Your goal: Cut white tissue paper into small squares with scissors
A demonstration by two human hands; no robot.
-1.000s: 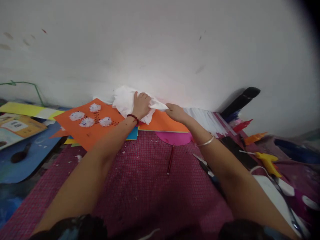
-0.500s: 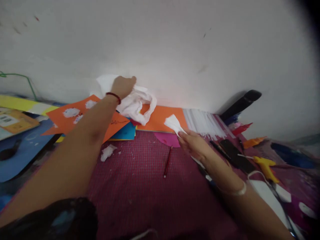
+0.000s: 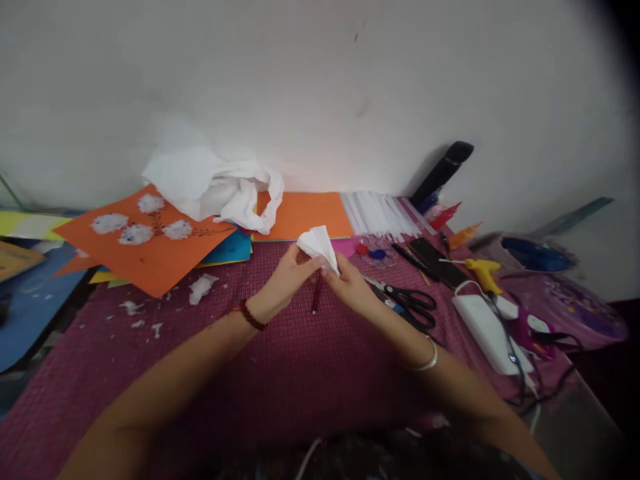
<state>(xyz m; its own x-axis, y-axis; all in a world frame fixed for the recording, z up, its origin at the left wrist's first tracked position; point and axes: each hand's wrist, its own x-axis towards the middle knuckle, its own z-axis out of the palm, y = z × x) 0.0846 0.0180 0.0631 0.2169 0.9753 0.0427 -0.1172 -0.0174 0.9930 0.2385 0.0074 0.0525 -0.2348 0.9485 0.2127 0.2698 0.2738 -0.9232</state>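
Over the red pencil [image 3: 317, 297] in the head view, your left hand [image 3: 286, 279] and right hand [image 3: 353, 287] pinch the white tissue piece [image 3: 320, 245] between them, hiding the pencil's far end. Right of the pencil lie scissors [image 3: 393, 292]; left, a white scrap [image 3: 201, 289]; beyond, an orange sheet [image 3: 307, 212].

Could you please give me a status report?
Left hand, right hand both holding tissue. Pencil partly hidden behind them. Scissors close by on cloth.

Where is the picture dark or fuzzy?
In the head view, the top right corner goes black; in that head view, shadow dims the near part of the checked cloth, and the black object by the wall has a shadow beside it; also in the head view, the white paper in the left hand and right hand looks slightly soft.
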